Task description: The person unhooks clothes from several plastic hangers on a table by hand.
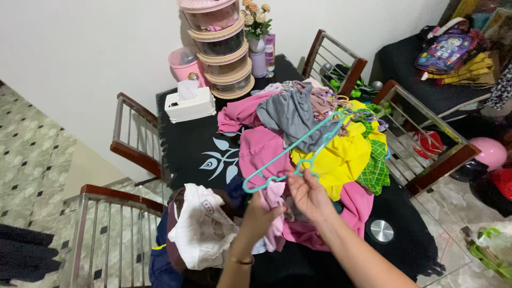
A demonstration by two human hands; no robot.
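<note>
My right hand [308,193] pinches the lower part of a teal plastic hanger [298,149] and lifts it above the clothes. My left hand [260,217] grips a small pink garment [274,213] just under the hanger's hook end. Beneath both hands lies a heap of clothes [304,138] on a black tablecloth [192,144]: pink, grey, yellow and green checked pieces. More hangers [341,104] in several colours lie tangled on the far side of the heap. A white garment [200,226] lies bunched at the near left.
A white tissue box [189,104], a stack of round lidded containers [221,48], a vase of flowers [257,26] and a pink jar [184,61] stand at the table's far end. Metal-backed wooden chairs [133,138] surround the table. A backpack [445,50] lies at the right.
</note>
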